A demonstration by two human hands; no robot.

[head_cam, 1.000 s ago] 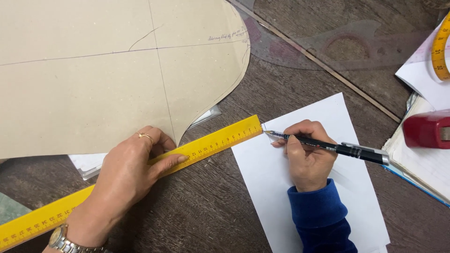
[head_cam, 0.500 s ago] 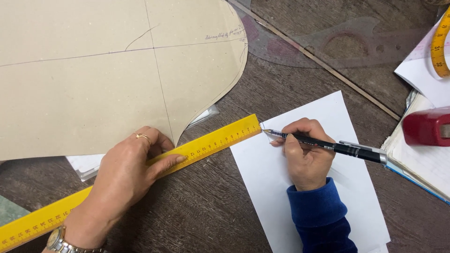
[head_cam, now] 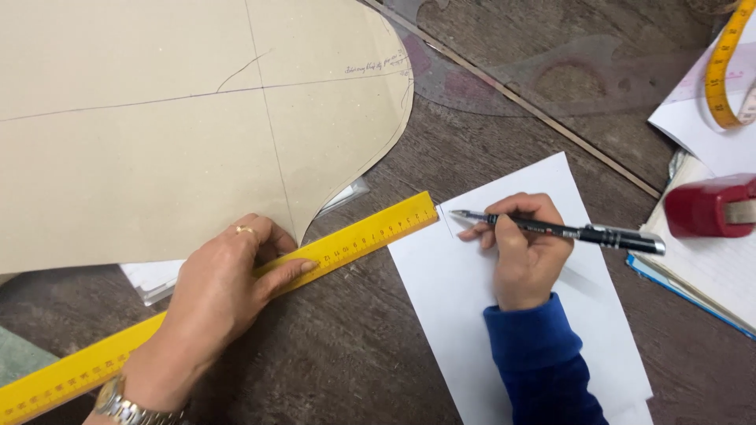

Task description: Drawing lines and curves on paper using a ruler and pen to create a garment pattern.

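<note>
My left hand (head_cam: 220, 295) lies flat on a long yellow ruler (head_cam: 370, 234) that runs diagonally across the dark wooden table, its far end touching the corner of a white paper sheet (head_cam: 583, 354). In my right hand (head_cam: 524, 248) is a black pen (head_cam: 606, 234), its tip resting near the sheet's top left corner beside the ruler's end. A short pen line shows there. A big brown paper pattern (head_cam: 157, 134) with drawn lines lies above my left hand.
A red tape dispenser (head_cam: 709, 206) sits on papers and a notebook at the right edge. A yellow measuring tape (head_cam: 720, 71) curls at the top right. A clear curved ruler (head_cam: 551, 79) lies at the back.
The pen tip has shifted slightly left along the ruler's end on the white sheet. My left hand and the ruler have stayed in place.
</note>
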